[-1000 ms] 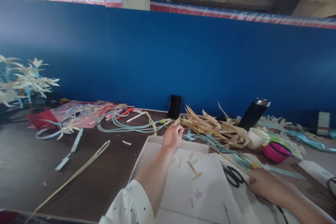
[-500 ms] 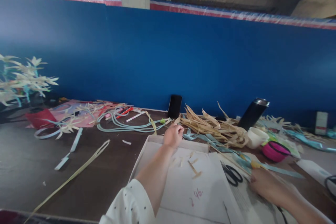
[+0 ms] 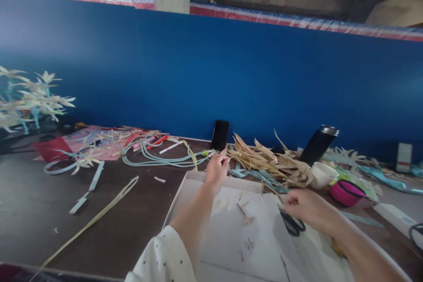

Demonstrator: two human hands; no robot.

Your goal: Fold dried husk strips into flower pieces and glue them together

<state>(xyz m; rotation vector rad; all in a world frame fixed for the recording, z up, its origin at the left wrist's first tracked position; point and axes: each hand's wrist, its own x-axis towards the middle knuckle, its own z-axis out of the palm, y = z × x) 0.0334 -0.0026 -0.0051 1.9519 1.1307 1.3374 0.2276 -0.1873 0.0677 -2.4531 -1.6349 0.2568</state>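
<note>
My left hand (image 3: 217, 169) is closed in a pinch above the far rim of the shallow white box lid (image 3: 231, 246). Whatever its fingers hold is too small to make out. Over the lid's right side is my right hand (image 3: 302, 206), fingers curled together, just above the black-handled scissors (image 3: 292, 224); I cannot tell what it grips. Between and behind the hands lie a heap of dry tan husks (image 3: 264, 158) and some blue-grey ribbon (image 3: 269, 177). Small straw scraps (image 3: 245, 215) rest inside the lid, near red handwritten digits.
A dark phone (image 3: 220, 134) leans at the back. To the right stand a tilted black flask (image 3: 319, 143), a white cup (image 3: 323, 174) and a pink bowl (image 3: 346, 191). At left are pale-blue cord (image 3: 158, 161), a long straw strand (image 3: 95, 220) and white husk flowers (image 3: 36, 97).
My right hand has moved left and slightly up, from the right of the scissors to above them. My left hand stays almost in place, still pinched.
</note>
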